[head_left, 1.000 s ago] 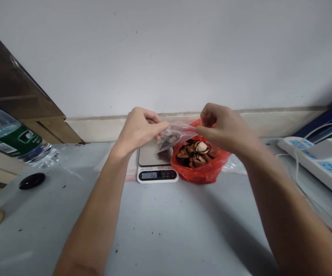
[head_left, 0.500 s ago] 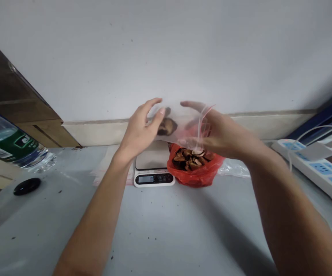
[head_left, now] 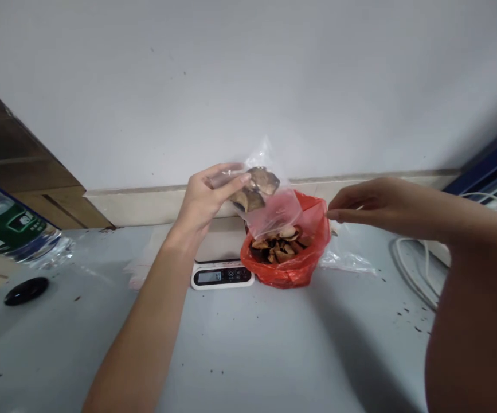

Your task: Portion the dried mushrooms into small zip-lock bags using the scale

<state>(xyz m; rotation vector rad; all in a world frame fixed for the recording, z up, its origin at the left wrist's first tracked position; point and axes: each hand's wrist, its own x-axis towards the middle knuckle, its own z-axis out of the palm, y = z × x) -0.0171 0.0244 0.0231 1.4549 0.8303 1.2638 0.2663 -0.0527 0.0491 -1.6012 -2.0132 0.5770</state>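
Raised over the kitchen scale, my left hand grips a clear plastic zip bag between thumb and fingers. A few dried brown slices, perhaps mushroom, lie inside it. The bag tilts so its lower right end hangs over a red plastic bag, which holds more dried slices. My right hand has its thumb and fingers together at the red bag's right rim, seemingly pinching it. The scale's display appears to read 10 or 1.0; its plate is partly covered by my left hand and forearm.
Flat clear bags lie left of the scale, and more clear plastic lies right of the red bag. A water bottle and a black oval object are at the left. A white cable runs at the right; a wall stands behind.
My right hand has left the clear zip bag and moved right to the red bag's rim. My left hand keeps the zip bag, now tilted downward to the right. The view has shifted slightly.
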